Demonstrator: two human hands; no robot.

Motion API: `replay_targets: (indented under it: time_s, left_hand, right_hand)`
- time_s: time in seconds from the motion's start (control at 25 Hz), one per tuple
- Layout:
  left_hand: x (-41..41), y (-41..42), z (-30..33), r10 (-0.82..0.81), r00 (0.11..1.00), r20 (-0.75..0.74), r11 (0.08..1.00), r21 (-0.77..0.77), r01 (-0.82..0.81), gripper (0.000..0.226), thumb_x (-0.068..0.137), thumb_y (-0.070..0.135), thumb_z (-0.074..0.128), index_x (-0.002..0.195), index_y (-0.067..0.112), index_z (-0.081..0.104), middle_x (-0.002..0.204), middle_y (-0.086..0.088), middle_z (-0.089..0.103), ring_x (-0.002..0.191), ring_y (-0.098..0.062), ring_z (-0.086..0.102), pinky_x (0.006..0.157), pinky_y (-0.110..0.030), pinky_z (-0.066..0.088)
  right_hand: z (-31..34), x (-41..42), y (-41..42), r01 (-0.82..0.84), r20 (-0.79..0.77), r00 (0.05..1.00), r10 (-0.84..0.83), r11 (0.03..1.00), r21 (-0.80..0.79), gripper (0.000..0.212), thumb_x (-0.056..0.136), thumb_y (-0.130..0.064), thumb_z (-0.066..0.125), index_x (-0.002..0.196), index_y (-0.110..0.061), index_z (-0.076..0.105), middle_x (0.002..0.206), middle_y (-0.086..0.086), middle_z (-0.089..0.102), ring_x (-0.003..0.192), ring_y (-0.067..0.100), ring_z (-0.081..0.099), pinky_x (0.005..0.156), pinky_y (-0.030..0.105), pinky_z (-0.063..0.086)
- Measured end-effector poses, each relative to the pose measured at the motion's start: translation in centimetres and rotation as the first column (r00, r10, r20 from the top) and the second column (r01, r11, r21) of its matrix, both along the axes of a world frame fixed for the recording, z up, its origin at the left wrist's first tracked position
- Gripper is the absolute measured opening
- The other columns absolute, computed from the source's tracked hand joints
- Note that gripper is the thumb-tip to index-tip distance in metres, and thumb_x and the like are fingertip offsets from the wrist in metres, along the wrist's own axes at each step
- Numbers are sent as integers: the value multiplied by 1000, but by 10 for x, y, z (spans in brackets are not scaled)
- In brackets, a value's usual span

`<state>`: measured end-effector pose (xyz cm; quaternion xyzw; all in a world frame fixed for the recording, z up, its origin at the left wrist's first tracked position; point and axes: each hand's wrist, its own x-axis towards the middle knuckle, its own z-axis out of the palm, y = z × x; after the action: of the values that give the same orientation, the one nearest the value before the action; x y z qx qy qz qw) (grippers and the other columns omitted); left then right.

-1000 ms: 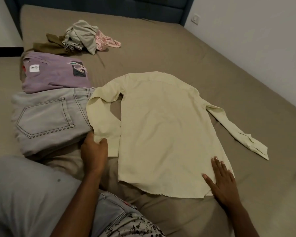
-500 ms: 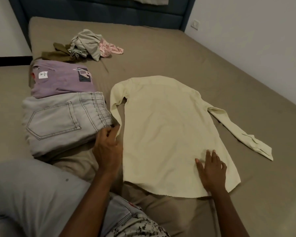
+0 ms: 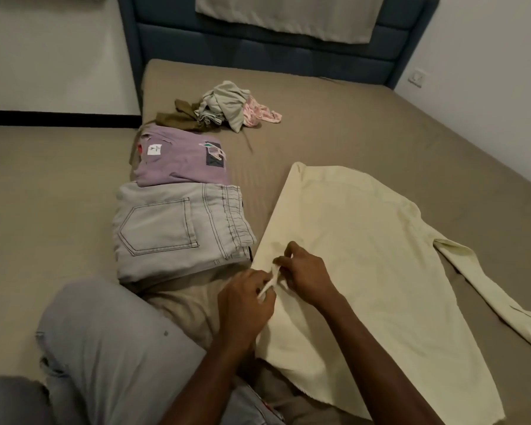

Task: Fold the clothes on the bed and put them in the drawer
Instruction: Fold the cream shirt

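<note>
Cream long-sleeved shirt point(image 3: 362, 256) lying flat, back up, on the bed point(image 3: 350, 133) beside folded grey jeans point(image 3: 178, 231). Left hand point(image 3: 246, 305) and right hand point(image 3: 307, 274) both pinching its folded-in cuff. Better to lay that sleeve straight, smoothing wrinkles before folding further.

On the bed point(image 3: 334, 142), both the left hand point(image 3: 246, 299) and right hand point(image 3: 307, 276) pinch the folded-in cuff of the cream long-sleeved shirt point(image 3: 365, 256), beside folded grey jeans point(image 3: 178, 231) and a purple T-shirt point(image 3: 181, 159).
</note>
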<state>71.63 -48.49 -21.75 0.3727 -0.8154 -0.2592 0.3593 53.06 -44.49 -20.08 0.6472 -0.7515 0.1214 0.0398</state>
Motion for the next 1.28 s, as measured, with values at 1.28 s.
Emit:
replay_targets:
  time_s: [1.28]
  left_hand:
    - [-57, 8, -19, -123, 986, -111, 834, 526, 163, 65, 67, 15, 82, 120, 39, 53, 94, 22, 68, 84, 0, 68, 75, -20, 56]
  right_hand:
    - [-3, -283, 103, 831, 538, 396, -744, 540, 134, 38, 88, -23, 47, 109, 0, 66, 104, 25, 69, 87, 45, 71, 73, 53, 60]
